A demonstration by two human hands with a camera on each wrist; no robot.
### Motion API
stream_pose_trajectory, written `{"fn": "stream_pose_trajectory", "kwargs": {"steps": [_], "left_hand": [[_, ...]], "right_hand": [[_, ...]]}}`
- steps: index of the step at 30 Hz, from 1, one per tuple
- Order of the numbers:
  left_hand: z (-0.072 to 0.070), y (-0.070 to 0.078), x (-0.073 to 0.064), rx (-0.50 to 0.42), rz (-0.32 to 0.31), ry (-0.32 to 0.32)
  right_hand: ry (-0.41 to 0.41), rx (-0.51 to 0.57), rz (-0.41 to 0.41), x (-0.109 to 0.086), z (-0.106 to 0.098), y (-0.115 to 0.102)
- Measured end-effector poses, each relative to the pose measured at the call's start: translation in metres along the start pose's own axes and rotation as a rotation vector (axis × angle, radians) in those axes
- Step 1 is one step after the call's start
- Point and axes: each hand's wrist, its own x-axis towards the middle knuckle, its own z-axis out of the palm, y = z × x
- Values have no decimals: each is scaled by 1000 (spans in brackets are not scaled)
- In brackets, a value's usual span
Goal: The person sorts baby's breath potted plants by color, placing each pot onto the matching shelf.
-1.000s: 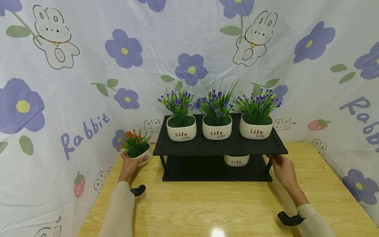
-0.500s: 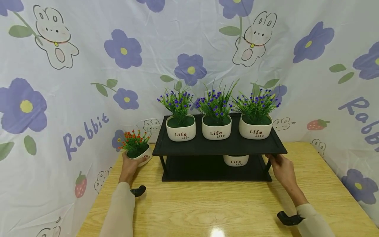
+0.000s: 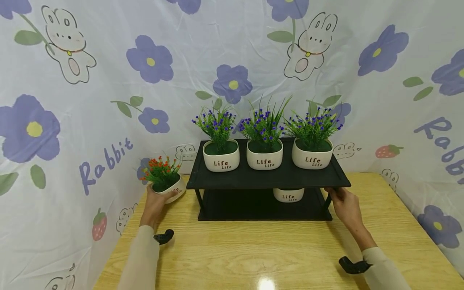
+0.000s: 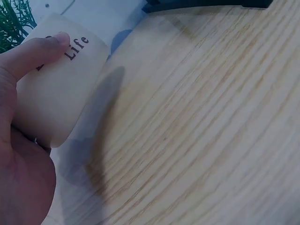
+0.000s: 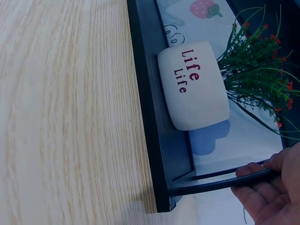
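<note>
At the left of the head view, my left hand [image 3: 156,203] grips a white pot [image 3: 177,190] with red flowers, thumb across its lettered front. The pot is tilted; in the left wrist view the same potted plant [image 4: 70,93] shows above its shadow. My right hand [image 3: 346,205] holds the right end post of a black two-tier shelf [image 3: 268,179]; the right wrist view shows its fingers [image 5: 258,197] around this post [image 5: 225,183]. Another red-flowered potted plant [image 5: 194,89] stands on the lower tier, its flowers hidden by the top board in the head view.
Three white pots with purple flowers, left [image 3: 222,161], middle [image 3: 264,160] and right [image 3: 312,158], stand in a row on the top tier. A wooden table [image 3: 232,253] bears the shelf. A patterned cloth [image 3: 203,48] hangs behind and along both sides.
My left hand and the red-flowered potted plant have shifted slightly left. My right hand stays on the shelf post, and the other potted plants keep their places.
</note>
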Motion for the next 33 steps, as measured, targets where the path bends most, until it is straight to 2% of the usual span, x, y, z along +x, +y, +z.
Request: {"fn": "stream_pose_trajectory", "kwargs": {"steps": [3, 10, 15, 22, 29, 33], "left_hand": [[-7, 4, -5, 15, 1, -10], [-20, 10, -20, -14, 85, -35], [-26, 14, -35, -30, 100, -59], [-28, 16, -57, -13, 133, -79], [-27, 20, -77, 3, 218, -74], [-26, 25, -93, 29, 231, -86]], "right_hand": [[3, 3, -8, 0, 0, -1], [4, 15, -20, 0, -1, -2], [-3, 9, -14, -2, -1, -1], [-2, 7, -18, -1, -1, -1], [9, -6, -27, 0, 0, -2], [0, 6, -23, -1, -1, -2]]}}
